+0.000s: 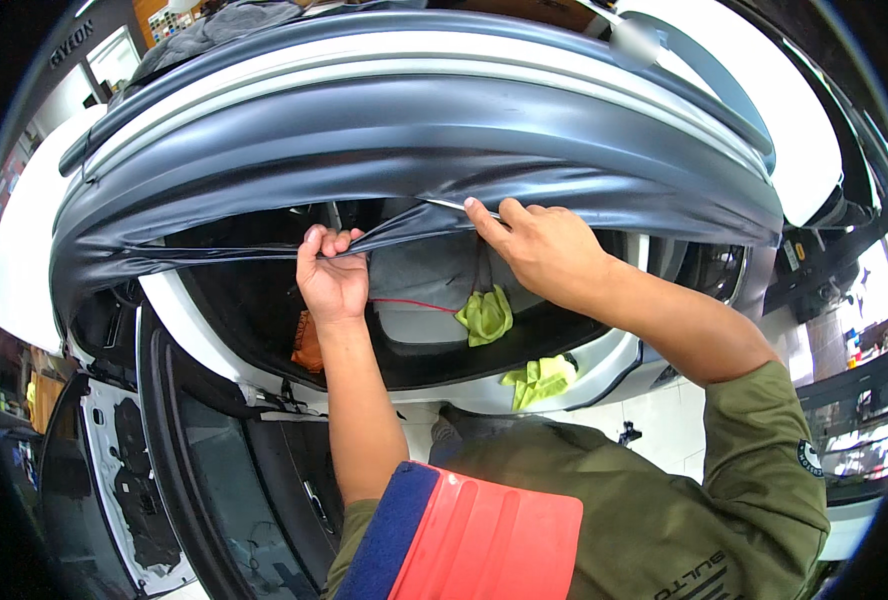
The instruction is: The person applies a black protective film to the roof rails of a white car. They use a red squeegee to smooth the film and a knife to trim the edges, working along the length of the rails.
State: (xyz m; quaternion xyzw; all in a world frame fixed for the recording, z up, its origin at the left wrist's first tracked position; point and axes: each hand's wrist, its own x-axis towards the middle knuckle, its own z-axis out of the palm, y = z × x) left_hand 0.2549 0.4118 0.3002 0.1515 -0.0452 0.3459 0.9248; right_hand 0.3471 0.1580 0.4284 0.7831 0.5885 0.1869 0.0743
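Dark grey glossy wrap film [404,125] lies over the curved car panel above me, its loose lower edge wrinkled and hanging. My left hand [332,275], palm up and fingers curled, pinches a gathered strip of that edge and pulls it taut. Close by on the right, my right hand [544,245] is closed at the film's edge. A thin silvery blade-like piece [446,203] sticks out from its fingertips against the film; its handle is hidden by the hand. A red squeegee [494,540] with a blue felt edge is close to the camera, below my hands.
Beneath the film is the car's open interior with a grey seat [419,280]. One yellow-green cloth [486,316] hangs inside, another cloth [539,382] lies on the white sill [604,372]. An orange bag-like item [307,343] is inside. Detached door panels [129,480] stand at lower left.
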